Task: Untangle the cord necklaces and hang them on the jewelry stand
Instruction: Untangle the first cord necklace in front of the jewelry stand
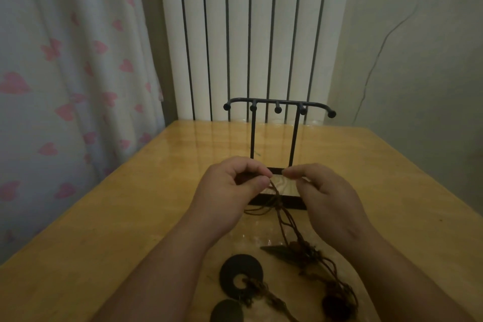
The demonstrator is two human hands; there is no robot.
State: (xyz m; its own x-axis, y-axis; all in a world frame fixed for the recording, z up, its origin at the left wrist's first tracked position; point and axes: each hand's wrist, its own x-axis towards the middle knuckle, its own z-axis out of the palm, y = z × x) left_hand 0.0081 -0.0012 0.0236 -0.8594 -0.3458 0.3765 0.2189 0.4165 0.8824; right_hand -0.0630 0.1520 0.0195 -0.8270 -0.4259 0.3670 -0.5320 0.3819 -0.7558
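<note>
Centre of frame: your left hand (230,188) and right hand (326,191) each pinched the brown cord (281,214) between thumb and forefinger, in front of the bare stand (278,104). The tangle trailed down to pendants (240,276) at lower centre. Judged best: you teased strands apart gently rather than pulling tight.

Bare left hand (230,187), bare right hand (330,192), bare forearms (167,269).
</note>
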